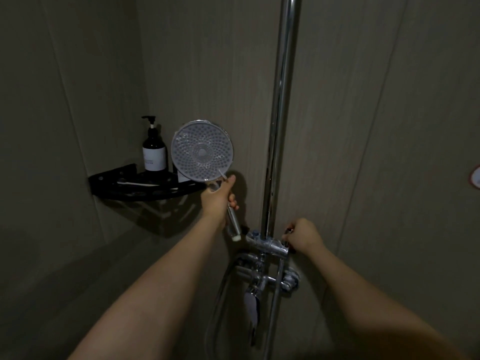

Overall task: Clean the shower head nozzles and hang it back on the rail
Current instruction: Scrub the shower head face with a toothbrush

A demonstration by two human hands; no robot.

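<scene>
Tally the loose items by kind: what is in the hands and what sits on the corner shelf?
Shower head, held by the left hand: 1
Pump bottle on the corner shelf: 1
Thin white stick on the shelf: 1
Total: 3

No readable text — pump bottle [153,149] white label blurred, illegible.

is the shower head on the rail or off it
Off: the left hand holds the shower head by its handle, left of the rail, nozzles facing the camera.
</scene>
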